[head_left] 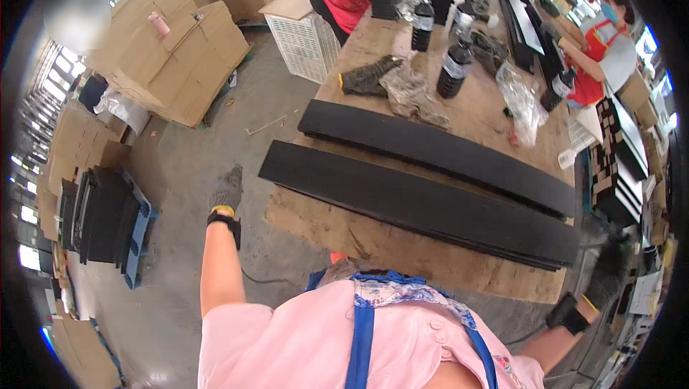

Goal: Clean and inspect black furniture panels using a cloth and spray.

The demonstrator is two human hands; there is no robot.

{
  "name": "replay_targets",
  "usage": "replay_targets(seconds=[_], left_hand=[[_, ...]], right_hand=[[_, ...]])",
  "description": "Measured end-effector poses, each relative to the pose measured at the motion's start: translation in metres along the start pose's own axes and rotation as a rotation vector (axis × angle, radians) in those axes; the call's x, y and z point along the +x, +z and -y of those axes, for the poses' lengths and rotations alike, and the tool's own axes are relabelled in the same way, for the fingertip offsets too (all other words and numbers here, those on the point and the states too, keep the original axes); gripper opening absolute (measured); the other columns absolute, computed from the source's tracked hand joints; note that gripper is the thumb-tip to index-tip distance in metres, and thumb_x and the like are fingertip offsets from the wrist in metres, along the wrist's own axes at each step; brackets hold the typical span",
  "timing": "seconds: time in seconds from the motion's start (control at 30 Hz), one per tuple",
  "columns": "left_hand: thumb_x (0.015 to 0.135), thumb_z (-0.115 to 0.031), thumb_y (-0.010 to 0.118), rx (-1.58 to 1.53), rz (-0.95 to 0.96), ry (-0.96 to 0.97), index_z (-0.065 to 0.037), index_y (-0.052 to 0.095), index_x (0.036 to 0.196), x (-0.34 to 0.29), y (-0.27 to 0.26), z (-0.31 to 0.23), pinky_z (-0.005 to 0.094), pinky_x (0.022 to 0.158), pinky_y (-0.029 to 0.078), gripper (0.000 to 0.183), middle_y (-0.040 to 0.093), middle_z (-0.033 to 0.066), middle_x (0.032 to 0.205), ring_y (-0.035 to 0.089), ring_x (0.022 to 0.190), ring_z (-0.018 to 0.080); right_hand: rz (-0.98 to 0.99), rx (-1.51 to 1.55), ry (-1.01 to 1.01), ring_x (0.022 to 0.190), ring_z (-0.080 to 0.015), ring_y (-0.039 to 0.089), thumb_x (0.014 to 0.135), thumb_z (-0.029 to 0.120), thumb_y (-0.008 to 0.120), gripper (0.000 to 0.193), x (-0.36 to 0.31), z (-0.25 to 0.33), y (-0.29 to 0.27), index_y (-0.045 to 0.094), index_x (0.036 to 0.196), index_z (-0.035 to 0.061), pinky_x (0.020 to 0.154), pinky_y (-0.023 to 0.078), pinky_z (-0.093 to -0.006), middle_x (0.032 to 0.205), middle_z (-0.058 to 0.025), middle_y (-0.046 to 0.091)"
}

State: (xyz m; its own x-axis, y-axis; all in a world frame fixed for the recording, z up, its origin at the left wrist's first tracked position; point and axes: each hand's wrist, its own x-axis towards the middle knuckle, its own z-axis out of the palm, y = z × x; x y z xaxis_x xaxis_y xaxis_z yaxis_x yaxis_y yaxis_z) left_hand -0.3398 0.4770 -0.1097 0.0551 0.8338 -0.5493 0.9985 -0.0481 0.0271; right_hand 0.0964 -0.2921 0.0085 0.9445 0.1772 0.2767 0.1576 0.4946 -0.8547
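Two stacks of long black panels lie side by side across the wooden table, the near stack point(416, 199) and the far stack point(438, 151). My left hand point(228, 186), in a dark grey knit glove, hangs past the table's left end, apart from the panels. Its fingers point forward and nothing shows in them. Beyond the right end of the stacks is my right hand point(608, 270), in a dark glove. It is smeared and dim, so its fingers and anything in them cannot be made out. Both wrists wear black bands.
On the wooden table point(323, 227) stand dark bottles point(454, 69), a loose glove point(369, 77) and crumpled plastic point(520, 105). Two co-workers in red aprons point(348, 8) work at the far side. Cardboard boxes point(172, 66) and a blue pallet point(140, 235) with black panels stand left.
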Motion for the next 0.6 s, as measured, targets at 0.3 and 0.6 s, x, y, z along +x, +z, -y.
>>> replay_targets(seconds=[0.3,0.6], left_hand=[[0.091,-0.007,0.073,-1.595,0.288,0.735,-0.007,0.017,0.160,-0.043,0.093,-0.027,0.0307,0.101,0.049,0.088,0.053,0.0092,0.141,0.055,0.121,0.0154],[0.087,-0.007,0.078,-1.553,0.269,0.852,-0.006,0.028,0.157,-0.045,0.085,-0.034,0.0325,0.109,0.041,0.087,0.050,0.0072,0.146,0.049,0.130,0.0184]], right_hand=[[0.577,-0.705,0.086,0.096,-0.0202,0.067,0.099,0.031,0.058,0.048,0.003,-0.105,0.401,0.053,0.137,0.0016,0.082,0.054,-0.0299,0.111,-0.0123,0.068],[1.666,-0.969,-0.669,0.090,-0.0282,0.070,0.087,0.019,0.064,0.017,-0.125,-0.347,0.644,0.071,0.101,0.0114,0.076,0.054,-0.0385,0.099,-0.0130,0.072]])
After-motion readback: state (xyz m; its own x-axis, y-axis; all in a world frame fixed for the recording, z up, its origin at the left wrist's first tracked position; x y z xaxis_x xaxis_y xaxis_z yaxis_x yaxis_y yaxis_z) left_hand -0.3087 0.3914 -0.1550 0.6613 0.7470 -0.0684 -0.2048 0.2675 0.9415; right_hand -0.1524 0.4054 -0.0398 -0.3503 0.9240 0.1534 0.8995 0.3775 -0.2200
